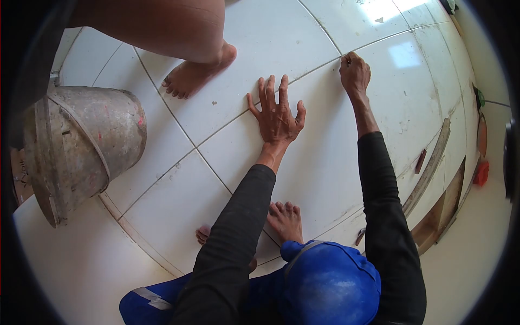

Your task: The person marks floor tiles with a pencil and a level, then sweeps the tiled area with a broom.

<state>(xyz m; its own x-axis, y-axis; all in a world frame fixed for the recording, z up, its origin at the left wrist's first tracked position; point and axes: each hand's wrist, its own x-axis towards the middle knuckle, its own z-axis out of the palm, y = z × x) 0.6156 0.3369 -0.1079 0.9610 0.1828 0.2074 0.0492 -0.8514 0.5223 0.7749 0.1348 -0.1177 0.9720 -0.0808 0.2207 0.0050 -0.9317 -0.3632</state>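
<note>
My left hand (276,117) rests palm down on the white floor tiles (319,162), fingers spread beside a grout line. It holds nothing. My right hand (356,74) is closed in a fist, knuckles up, where two grout lines meet farther to the right. Whatever its fingers may pinch is hidden. Black sleeves cover both arms. Below them are my blue-clad knee (330,284) and a bare foot (285,221).
A dirty bucket (103,141) with a handle stands at left. Another person's bare foot (200,73) is on the tiles at upper left. A long strip (430,168) and a small dark-handled tool (420,161) lie at right, near a recessed opening (441,211) and a red object (481,173).
</note>
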